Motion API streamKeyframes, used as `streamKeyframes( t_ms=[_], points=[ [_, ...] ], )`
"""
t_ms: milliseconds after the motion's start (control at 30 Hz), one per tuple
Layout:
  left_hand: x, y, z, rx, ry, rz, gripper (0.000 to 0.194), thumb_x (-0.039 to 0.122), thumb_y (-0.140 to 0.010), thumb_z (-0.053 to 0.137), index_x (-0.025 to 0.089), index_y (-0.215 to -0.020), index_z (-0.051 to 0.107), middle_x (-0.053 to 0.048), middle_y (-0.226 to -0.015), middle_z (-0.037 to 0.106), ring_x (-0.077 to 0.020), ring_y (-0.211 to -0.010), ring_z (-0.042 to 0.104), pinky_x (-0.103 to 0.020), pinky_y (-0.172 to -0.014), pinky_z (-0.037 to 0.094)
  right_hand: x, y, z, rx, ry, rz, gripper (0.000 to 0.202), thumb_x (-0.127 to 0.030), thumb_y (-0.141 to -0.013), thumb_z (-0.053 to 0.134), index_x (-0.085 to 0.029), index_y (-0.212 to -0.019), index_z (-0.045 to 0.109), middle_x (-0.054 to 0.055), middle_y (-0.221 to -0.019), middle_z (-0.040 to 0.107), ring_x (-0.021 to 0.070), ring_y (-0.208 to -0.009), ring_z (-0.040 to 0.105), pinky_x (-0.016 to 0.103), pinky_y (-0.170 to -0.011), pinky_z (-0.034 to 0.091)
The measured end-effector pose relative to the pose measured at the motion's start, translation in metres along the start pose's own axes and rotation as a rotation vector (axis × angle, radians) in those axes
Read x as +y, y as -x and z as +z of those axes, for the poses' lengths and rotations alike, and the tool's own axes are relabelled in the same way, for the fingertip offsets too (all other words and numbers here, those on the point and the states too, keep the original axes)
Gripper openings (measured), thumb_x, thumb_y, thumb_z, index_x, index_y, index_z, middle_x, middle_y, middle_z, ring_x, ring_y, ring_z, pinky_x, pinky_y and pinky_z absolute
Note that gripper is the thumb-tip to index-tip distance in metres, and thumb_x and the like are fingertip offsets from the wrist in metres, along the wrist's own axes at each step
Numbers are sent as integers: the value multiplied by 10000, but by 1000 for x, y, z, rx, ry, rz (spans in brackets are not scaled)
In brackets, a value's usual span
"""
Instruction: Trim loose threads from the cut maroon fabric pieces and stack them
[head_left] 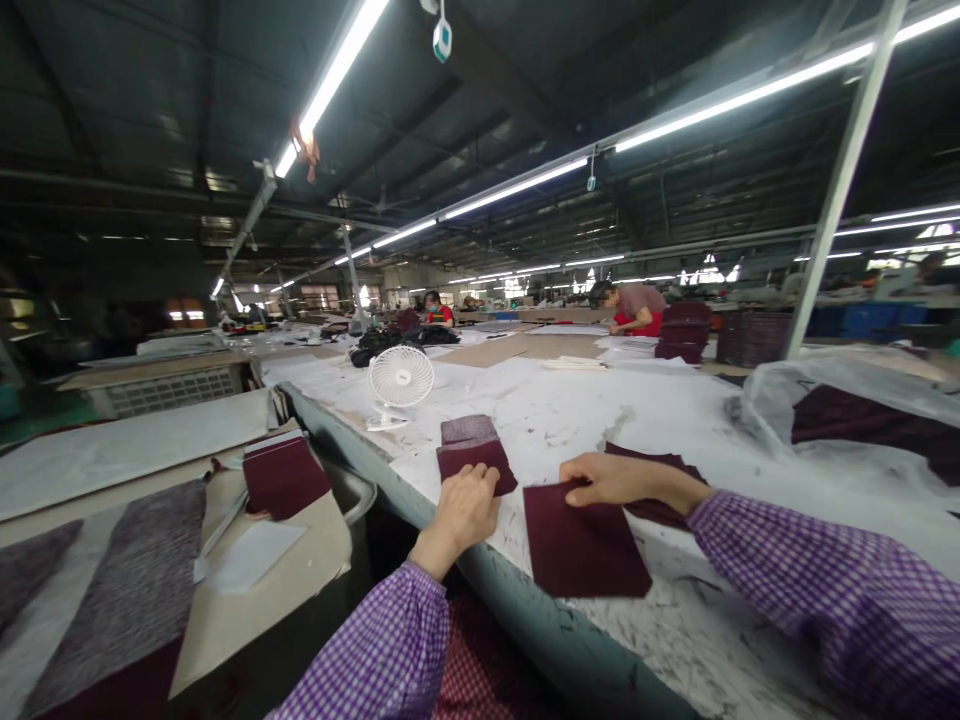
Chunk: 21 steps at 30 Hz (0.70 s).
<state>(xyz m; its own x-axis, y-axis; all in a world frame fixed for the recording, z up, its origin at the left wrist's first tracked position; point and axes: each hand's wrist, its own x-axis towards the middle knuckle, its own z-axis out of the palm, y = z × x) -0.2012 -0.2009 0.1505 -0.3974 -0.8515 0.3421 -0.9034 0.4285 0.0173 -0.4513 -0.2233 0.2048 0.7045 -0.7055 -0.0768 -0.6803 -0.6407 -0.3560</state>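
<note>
maroon cloth piece [589, 550]: located at the near edge of the long table, below the right hand [604, 480]; whether it rests flat or is raised cannot be told. the table [555, 400] has a pale, marked covering. two people work across it, in the background. at far right on the table, a clear plastic bag [772, 400] holds dark maroon cloth. left of the table, a beige board [262, 610] carries speckled grey cloth [139, 570] and a maroon stack [285, 478]. a white fan [401, 376] stands upright beyond the left hand [466, 505]. dark maroon layers [660, 470] lie partly behind the right wrist. smaller maroon cloth [472, 460] overlaps a grey swatch [469, 430]. right hand: closed, gripping the piece's upper edge, thumb on top. left hand: fingers bent, touching the smaller maroon cloth; firmness of grip cannot be told.
</note>
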Motion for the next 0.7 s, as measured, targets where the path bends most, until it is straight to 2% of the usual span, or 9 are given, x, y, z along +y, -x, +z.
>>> streamKeyframes(
  t_ms=[67, 167, 267, 367, 433, 500, 600, 700],
  points=[
    [5, -1, -4, -20, -43, 23, 251, 188, -796, 463, 143, -1013, 579, -113, -1007, 606, -267, -944, 557, -369, -768, 458, 30, 17, -24, 104, -32, 63, 222, -352, -787, 488, -149, -799, 576, 35, -797, 614, 161, -719, 538, 261, -641, 405],
    [12, -4, -8, -52, -40, 32, 255, 138, -760, 446, 98, -954, 608, -156, -976, 612, -302, -919, 569, -407, -745, 464, 86, 42, -43, 210, 2, 301, 270, -377, -777, 465, -147, -819, 600, 55, -793, 652, 183, -709, 577, 273, -623, 431],
    [15, -10, -9, -77, -2, 18, 247, 96, -718, 466, 81, -890, 643, -182, -956, 624, -312, -914, 579, -420, -763, 459, 132, 55, -34, 248, 124, 469, 271, -321, -739, 479, -155, -887, 634, 80, -878, 687, 212, -788, 625, 297, -699, 468],
    [15, -15, -6, -75, 50, -21, 217, 56, -680, 493, 108, -800, 666, -159, -915, 648, -277, -897, 599, -382, -788, 452, 150, 57, -16, 305, 225, 527, 353, -267, -671, 544, -152, -991, 640, 143, -974, 676, 279, -876, 626, 384, -763, 470],
    [9, -17, -2, -45, 107, -78, 197, 54, -679, 503, 124, -756, 670, -139, -890, 663, -260, -890, 611, -366, -801, 447, 147, 53, -11, 368, 320, 545, 451, -256, -651, 565, -158, -1088, 617, 182, -1103, 630, 343, -977, 593, 475, -801, 449],
    [-1, -17, 4, 10, 181, -173, 190, 85, -709, 499, 138, -762, 675, -124, -871, 676, -255, -884, 620, -367, -804, 446, 133, 45, -14, 425, 407, 492, 467, -276, -685, 554, -164, -1137, 601, 185, -1207, 577, 365, -1067, 550, 518, -847, 425],
    [-22, -14, 16, 95, 330, -337, 212, 134, -762, 474, 159, -838, 670, -77, -835, 690, -202, -810, 636, -316, -750, 464, 95, 23, -23, 442, 383, 274, 395, -324, -822, 437, -170, -1144, 605, 131, -1206, 596, 282, -1092, 558, 435, -931, 417],
    [-37, -12, 28, 142, 478, -419, 197, 139, -781, 461, 164, -853, 642, -24, -793, 685, -129, -709, 622, -230, -662, 458, 46, -13, -18, 389, 293, 44, 371, -314, -875, 384, -170, -1117, 626, 94, -1174, 624, 227, -1069, 575, 369, -948, 416]
  ],
)
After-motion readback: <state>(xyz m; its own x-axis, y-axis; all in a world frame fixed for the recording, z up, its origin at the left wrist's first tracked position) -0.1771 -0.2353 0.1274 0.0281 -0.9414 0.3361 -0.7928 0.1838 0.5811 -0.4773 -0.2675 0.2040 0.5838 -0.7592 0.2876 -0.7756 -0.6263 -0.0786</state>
